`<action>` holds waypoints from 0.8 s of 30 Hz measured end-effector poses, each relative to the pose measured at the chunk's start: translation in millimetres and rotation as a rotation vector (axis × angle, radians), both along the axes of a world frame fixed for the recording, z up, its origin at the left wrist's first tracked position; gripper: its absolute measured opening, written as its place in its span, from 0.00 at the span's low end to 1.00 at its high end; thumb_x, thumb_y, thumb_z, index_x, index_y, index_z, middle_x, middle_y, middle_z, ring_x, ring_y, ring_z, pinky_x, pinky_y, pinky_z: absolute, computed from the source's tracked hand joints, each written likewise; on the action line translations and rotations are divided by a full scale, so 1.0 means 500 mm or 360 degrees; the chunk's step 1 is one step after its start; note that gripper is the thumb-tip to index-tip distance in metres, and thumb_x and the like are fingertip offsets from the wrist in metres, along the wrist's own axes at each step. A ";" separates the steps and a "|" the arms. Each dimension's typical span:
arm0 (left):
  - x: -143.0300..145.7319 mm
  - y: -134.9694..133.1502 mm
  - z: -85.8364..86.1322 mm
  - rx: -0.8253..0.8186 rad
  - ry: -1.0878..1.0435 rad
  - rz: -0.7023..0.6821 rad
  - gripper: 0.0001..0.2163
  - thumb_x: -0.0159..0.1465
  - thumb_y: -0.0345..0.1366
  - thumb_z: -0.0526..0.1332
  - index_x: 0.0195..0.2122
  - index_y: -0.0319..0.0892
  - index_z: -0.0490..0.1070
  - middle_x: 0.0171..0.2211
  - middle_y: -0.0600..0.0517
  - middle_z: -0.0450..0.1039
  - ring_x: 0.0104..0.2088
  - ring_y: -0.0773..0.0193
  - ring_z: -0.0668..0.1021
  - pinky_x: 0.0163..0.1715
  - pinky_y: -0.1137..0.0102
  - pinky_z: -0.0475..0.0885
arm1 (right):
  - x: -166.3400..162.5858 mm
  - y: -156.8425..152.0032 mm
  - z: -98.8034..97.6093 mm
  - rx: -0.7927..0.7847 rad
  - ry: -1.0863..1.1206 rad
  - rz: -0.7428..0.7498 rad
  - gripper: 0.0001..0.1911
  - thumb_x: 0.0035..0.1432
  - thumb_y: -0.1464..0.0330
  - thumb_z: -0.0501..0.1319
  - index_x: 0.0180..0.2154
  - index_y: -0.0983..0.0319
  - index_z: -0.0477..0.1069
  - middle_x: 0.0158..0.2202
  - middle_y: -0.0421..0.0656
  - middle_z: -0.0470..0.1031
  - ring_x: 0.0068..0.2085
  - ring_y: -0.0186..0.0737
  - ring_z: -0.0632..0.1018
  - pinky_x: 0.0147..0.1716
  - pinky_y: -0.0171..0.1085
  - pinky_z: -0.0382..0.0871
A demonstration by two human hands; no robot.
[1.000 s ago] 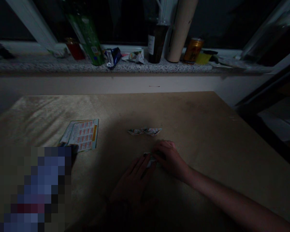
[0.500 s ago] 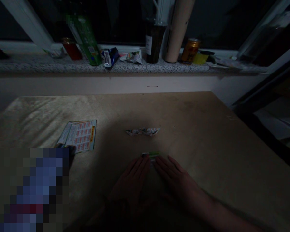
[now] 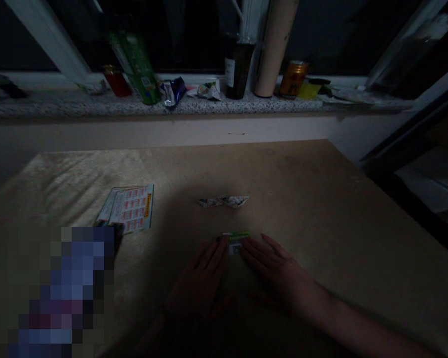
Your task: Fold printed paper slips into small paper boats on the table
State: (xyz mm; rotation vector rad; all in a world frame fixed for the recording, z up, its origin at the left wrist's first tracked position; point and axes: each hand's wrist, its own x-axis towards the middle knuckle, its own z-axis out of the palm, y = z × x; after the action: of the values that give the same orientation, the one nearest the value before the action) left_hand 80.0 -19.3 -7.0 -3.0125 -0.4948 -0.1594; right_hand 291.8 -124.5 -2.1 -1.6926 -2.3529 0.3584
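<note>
A small folded piece of printed paper (image 3: 237,237), green along its far edge, lies flat on the brown tabletop (image 3: 321,214). My left hand (image 3: 199,276) presses outstretched fingertips on its left side. From the right, my right hand (image 3: 271,263) lays straight fingers over its right side, thumb underneath in shadow. Between the two sets of fingertips the middle of the paper shows. Beyond them rest two small folded paper pieces (image 3: 236,201), pointed at the ends and set side by side.
Printed cards (image 3: 134,206) lie in a stack at left, near a blurred-out blue object (image 3: 74,278). On the granite windowsill (image 3: 194,107) stand a green bottle (image 3: 142,69), a dark bottle (image 3: 239,69), a cardboard tube (image 3: 276,49), a gold can (image 3: 293,79) and crumpled wrappers (image 3: 173,92).
My hands have drawn slightly apart, so more of the small paper shows between the fingertips. The whole view has shifted a little.
</note>
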 end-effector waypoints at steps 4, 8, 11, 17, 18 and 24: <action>-0.014 -0.007 0.004 0.0064 0.0003 -0.0037 0.30 0.65 0.52 0.46 0.59 0.32 0.60 0.61 0.41 0.56 0.60 0.50 0.59 0.59 0.58 0.44 | -0.002 -0.002 -0.001 0.0010 -0.0002 -0.0011 0.35 0.59 0.58 0.55 0.63 0.65 0.49 0.63 0.50 0.53 0.64 0.45 0.54 0.62 0.53 0.40; -0.010 -0.008 0.013 0.0085 0.0001 -0.0081 0.29 0.65 0.50 0.46 0.57 0.32 0.63 0.59 0.41 0.61 0.59 0.52 0.60 0.60 0.59 0.45 | 0.001 0.003 0.006 0.0054 0.0021 0.0002 0.33 0.60 0.59 0.55 0.62 0.64 0.50 0.62 0.50 0.56 0.62 0.45 0.57 0.62 0.53 0.40; -0.004 -0.011 0.013 0.0097 0.0006 -0.0094 0.28 0.66 0.49 0.45 0.55 0.30 0.64 0.57 0.39 0.63 0.59 0.52 0.62 0.60 0.59 0.46 | 0.013 0.018 0.016 0.0084 0.0067 0.0056 0.30 0.60 0.62 0.55 0.61 0.63 0.53 0.61 0.49 0.59 0.61 0.44 0.60 0.62 0.53 0.39; -0.006 -0.007 0.004 -0.0045 0.0070 0.0015 0.30 0.63 0.51 0.49 0.61 0.35 0.57 0.62 0.42 0.55 0.61 0.49 0.58 0.59 0.57 0.46 | 0.040 0.058 0.028 0.0142 0.0104 0.0164 0.24 0.60 0.67 0.55 0.58 0.63 0.59 0.58 0.48 0.64 0.60 0.42 0.63 0.63 0.53 0.39; -0.007 -0.005 0.003 -0.0065 0.0087 0.0028 0.31 0.63 0.51 0.49 0.62 0.36 0.55 0.62 0.43 0.54 0.61 0.49 0.57 0.59 0.56 0.45 | 0.043 0.062 0.027 0.0146 0.0106 0.0166 0.25 0.60 0.67 0.56 0.58 0.63 0.59 0.58 0.49 0.64 0.60 0.42 0.63 0.62 0.53 0.40; -0.002 -0.003 0.006 -0.0065 0.0038 0.0026 0.29 0.64 0.49 0.50 0.62 0.37 0.54 0.62 0.42 0.53 0.61 0.50 0.57 0.60 0.55 0.43 | 0.039 0.058 0.016 0.0120 -0.0003 0.0197 0.28 0.59 0.60 0.57 0.60 0.60 0.57 0.62 0.51 0.56 0.62 0.46 0.58 0.61 0.55 0.44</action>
State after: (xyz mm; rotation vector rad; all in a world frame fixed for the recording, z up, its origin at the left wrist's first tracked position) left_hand 79.0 -20.9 -4.2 -3.0451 -0.5264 -0.1132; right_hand 311.2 -95.6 5.9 -1.5193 -2.4465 0.2857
